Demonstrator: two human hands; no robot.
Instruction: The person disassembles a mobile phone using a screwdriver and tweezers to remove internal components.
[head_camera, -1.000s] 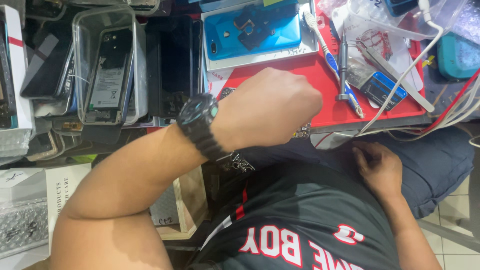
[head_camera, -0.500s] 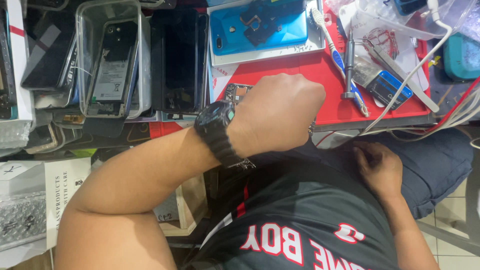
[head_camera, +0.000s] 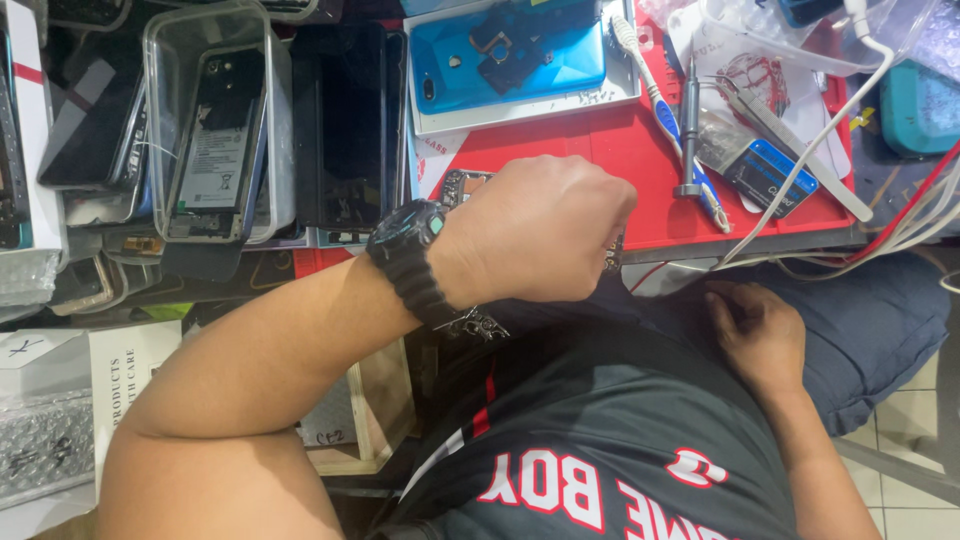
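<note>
clenching left hand (head_camera: 535, 232), red mat (head_camera: 600, 150)

A phone repair workshop; opened blue phone (head_camera: 510, 55) and screwdriver (head_camera: 690, 140) on the red work mat (head_camera: 600, 150); spare phones left of it.

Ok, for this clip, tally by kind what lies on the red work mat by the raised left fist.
Blue phone back cover: 1
Toothbrush, white and blue: 1
Metal screwdriver: 1
Tweezers: 1
Small blue packet: 1
Total: 5
The left hand is closed in a fist above the red mat; whatever it may hold is hidden.
</note>
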